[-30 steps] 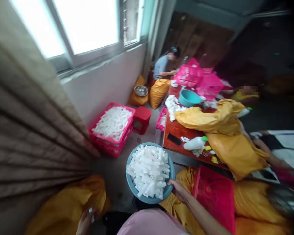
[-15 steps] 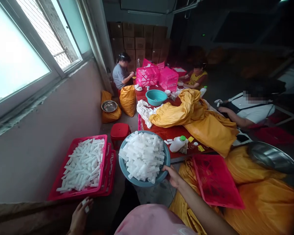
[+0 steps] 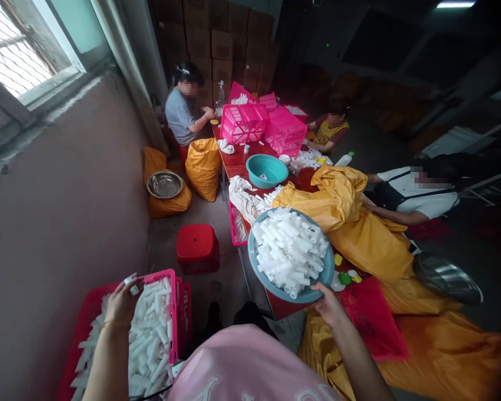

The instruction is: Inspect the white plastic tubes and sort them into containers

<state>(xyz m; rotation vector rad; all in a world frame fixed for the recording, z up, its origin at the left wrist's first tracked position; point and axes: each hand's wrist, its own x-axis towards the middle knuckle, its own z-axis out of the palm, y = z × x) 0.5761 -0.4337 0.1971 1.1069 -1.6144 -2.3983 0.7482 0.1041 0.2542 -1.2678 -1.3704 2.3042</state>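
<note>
My right hand grips the near right rim of a round blue basin, its fingers closed on the edge. The basin is heaped with short white plastic tubes and tilts a little above the near end of the red table. My left hand is raised above a pink crate full of similar white tubes. Its fingers are loosely bent and apart, with white bits on them that look like wraps. No tube is plainly held there.
A red stool stands between crate and table. On the table are a teal basin, pink baskets and a yellow sack. Several people sit around it. More sacks and a metal bowl lie to the right.
The basin of tubes has moved right and over the table's near end, with my right hand still on its rim. My left hand has risen over the crate. The view has moved forward.
</note>
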